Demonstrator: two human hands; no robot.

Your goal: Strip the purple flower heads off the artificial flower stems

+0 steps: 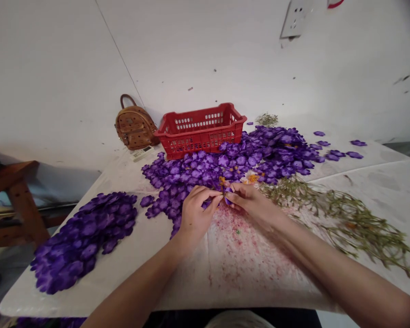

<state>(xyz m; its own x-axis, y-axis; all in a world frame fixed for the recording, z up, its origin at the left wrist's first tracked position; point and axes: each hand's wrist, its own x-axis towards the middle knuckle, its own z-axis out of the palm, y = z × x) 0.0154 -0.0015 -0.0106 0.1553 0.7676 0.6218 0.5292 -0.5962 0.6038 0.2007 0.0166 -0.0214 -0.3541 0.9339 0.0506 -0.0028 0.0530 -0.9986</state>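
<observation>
My left hand (197, 210) and my right hand (248, 200) meet over the middle of the table, fingertips nearly touching. A purple petal piece (228, 196) is pinched in my right hand. The fingers of my left hand are pinched at a thin stem beside it, topped by a small orange-yellow tuft (222, 181). Just beyond both hands lies a large heap of purple flower pieces (194, 171). More orange-yellow bits (253, 178) rest at the edge of that heap, beside my right hand.
A red plastic basket (201, 142) stands behind the heap, with a brown backpack (135, 127) on its left. Another purple pile (85, 237) lies at the left of the white table (177, 291). Green stems (355, 218) spread on the right. A wooden stool (23, 200) is beyond the left edge.
</observation>
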